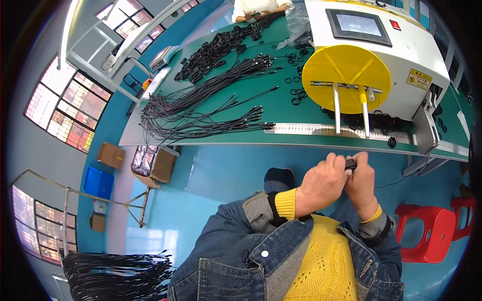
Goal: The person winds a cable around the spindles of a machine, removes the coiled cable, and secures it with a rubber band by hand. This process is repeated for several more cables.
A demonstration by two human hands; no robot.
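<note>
Close together in front of my body, both hands are closed on a small black cable bundle. My left hand grips it from the left, fingers curled, and my right hand pinches it from the right. Most of the bundle is hidden by the fingers. Beyond them, at the table's front edge, stands a white winding machine with a round yellow disc and two pale prongs. On the table to the left, long black cables lie in loose bunches.
A ruler strip runs along the front of the green table. Coiled black cables are heaped farther back, near another person's hands. Red stools stand at the right, a cardboard box at the left. More cables hang lower left.
</note>
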